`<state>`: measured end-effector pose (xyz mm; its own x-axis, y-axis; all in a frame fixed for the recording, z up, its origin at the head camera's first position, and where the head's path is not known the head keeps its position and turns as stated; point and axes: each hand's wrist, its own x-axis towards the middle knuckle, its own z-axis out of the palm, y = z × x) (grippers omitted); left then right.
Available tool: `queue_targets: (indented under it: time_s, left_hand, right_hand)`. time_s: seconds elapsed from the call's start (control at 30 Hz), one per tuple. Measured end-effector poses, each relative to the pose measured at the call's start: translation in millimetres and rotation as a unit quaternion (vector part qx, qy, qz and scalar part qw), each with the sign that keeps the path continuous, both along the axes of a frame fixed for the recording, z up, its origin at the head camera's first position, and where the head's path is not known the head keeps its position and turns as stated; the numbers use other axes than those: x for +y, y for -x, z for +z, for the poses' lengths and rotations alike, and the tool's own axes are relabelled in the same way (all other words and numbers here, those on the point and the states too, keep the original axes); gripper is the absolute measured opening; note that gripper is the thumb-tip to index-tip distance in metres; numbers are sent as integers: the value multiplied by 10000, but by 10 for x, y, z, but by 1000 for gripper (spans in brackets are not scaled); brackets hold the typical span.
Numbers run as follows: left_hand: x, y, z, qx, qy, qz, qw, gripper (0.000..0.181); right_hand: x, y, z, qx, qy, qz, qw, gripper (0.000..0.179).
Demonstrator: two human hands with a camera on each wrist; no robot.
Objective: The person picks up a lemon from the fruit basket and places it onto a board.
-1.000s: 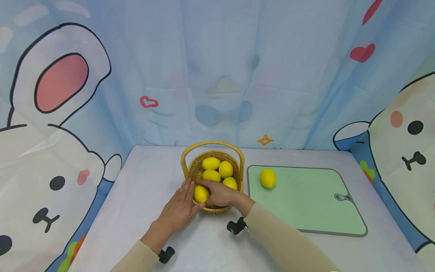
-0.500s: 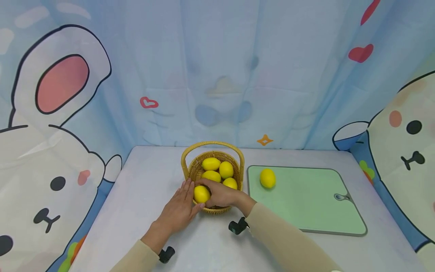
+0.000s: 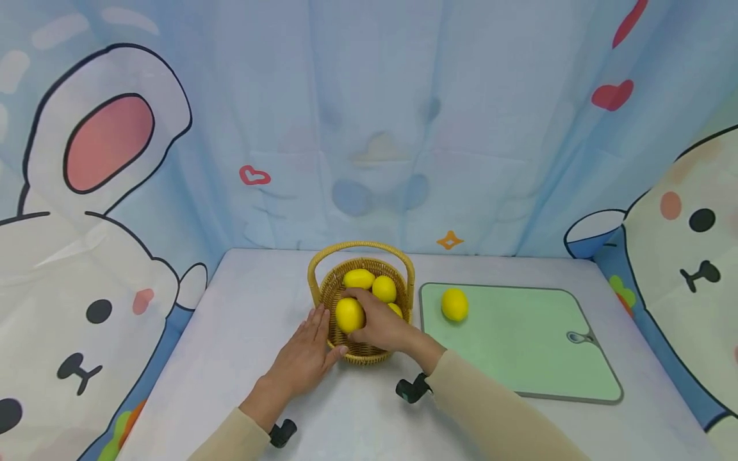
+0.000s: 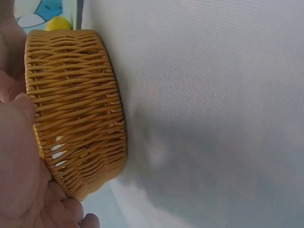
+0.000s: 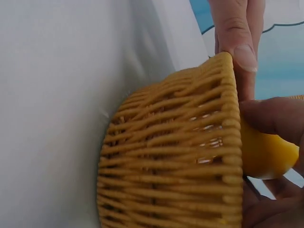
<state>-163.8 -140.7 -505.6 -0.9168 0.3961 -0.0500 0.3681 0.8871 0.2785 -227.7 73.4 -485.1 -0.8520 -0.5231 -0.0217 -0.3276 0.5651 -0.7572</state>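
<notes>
In the head view, a yellow lemon is pinched between the thumb and fingers of my right hand, over the wicker basket. The right wrist view shows that lemon just above the basket's rim. My left hand rests against the basket's left side with straight fingers, its thumb at the front rim. Other lemons lie in the basket: one at the back left, one at the back right, and one partly hidden lemon beside my right hand.
A pale green cutting board lies right of the basket, with a single lemon near its back left corner. The basket's arched handle stands up at the back. A printed curtain hangs behind the white table.
My right hand has lifted the lemon from the basket's front left, moving it slightly back and up. The lemon behind it is now hidden. My left hand has stayed in place.
</notes>
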Motion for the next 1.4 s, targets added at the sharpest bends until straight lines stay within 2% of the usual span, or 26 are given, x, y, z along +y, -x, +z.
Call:
queue_targets:
  time_s: [0.13,0.27,0.6,0.9,1.17,1.4]
  left_hand:
    - [-2,-2,-4,9,-5,18,10000,88]
    - [-2,-2,2,16,23,10,10000,88]
    - [-11,3,13,-42,-13,30,10000,88]
    - [-12,7,-3,-77,-79,31,9999,89]
    - [-14,-1,10,-96,-78,20,9999,89]
    - [-11,-5,15,-107,-104,29,9999,89]
  right_hand:
    - [78,-26,61,29,283,-395,9988,81]
    - [170,-57,113,89,475,-540,9974,80]
    - [421,-148,197,-63,1118,-486,9925,80]
    - [743,-323,293,-65,1518,-487,9872,82]
    - [1116,-421,374,402,1428,-760,9860,82]
    - [1516,-385,356,933,1370,-1263,9781,83]
